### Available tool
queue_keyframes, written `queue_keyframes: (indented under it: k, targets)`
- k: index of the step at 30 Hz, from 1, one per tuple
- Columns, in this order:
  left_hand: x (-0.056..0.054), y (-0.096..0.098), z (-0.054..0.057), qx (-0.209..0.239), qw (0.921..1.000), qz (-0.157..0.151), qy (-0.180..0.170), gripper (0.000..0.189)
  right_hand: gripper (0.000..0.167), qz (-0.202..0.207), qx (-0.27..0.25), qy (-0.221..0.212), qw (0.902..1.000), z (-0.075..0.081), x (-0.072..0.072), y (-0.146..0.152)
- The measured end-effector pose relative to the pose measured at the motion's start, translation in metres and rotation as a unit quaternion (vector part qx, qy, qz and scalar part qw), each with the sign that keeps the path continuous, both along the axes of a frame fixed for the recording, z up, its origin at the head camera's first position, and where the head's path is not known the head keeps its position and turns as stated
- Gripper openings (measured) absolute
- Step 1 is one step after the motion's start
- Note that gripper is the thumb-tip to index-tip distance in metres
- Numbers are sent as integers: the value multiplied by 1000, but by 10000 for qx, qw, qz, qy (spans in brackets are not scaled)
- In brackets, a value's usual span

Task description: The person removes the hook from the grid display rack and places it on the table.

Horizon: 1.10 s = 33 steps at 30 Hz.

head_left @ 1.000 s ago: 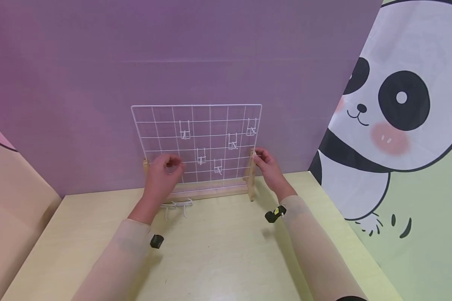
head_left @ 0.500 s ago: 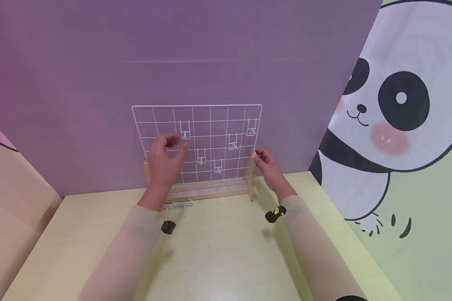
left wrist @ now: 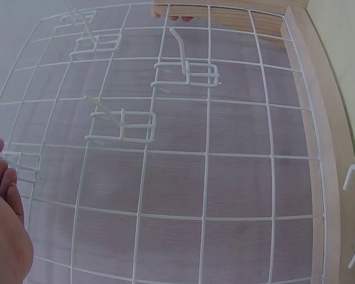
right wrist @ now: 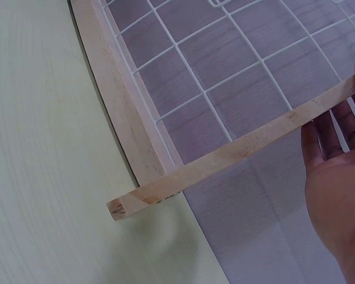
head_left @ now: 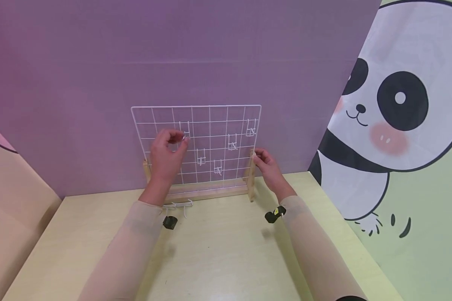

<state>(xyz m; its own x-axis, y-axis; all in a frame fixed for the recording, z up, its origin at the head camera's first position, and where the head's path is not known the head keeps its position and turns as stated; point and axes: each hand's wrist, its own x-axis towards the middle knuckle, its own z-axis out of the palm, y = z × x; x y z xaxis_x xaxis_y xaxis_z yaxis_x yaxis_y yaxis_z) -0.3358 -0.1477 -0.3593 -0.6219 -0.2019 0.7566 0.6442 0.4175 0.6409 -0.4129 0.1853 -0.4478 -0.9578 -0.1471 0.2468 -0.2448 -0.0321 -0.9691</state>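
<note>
A white wire grid panel (head_left: 210, 105) stands upright in a wooden stand (head_left: 211, 194), with several white wire hooks hung on its bars. My left hand (head_left: 165, 156) pinches the hook (left wrist: 25, 167) at the panel's upper left, partly covering it. Right of that hand are other hooks, among them one hook (head_left: 232, 145) to the right of the middle and another hook (head_left: 218, 169) lower down. At the panel's right side, my right hand (head_left: 269, 167) grips the top of the stand's wooden post (right wrist: 242, 148), thumb in front and fingers behind.
Loose white hooks (head_left: 184, 205) lie on the pale wooden table (head_left: 218, 251) just before the stand's base, partly behind the left wrist. A purple backdrop (head_left: 211, 62) rises right behind the grid. A panda picture (head_left: 403, 100) covers the wall to the right.
My left hand has risen from the panel's lower left to the upper-left hook, and its fingers have come together on it. The right hand keeps its place on the post.
</note>
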Motion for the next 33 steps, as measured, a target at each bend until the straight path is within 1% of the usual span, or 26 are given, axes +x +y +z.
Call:
queue_keyframes:
  k: [3, 10, 22, 27, 33]
  targets:
    - [0, 1, 1, -11, 10000, -46, 42, 14, 32, -20, 55, -29, 10000, 0, 1, 0]
    - [0, 1, 3, -284, 9994, 79, 162, 10, 33, -35, 24, -15, 10000, 0, 1, 0]
    - [0, -4, 4, -366, 9985, 57, 392, 10, 35, -3, -39, 64, 10000, 0, 2, -1]
    - [-1, -6, 7, -399, 9981, 78, 468, 8, 35, -15, -1, 33, 10000, 0, 2, -1]
    - [-1, -7, 15, -402, 9972, 159, 617, 6, 35, -24, -29, 45, 10000, 1, 1, -2]
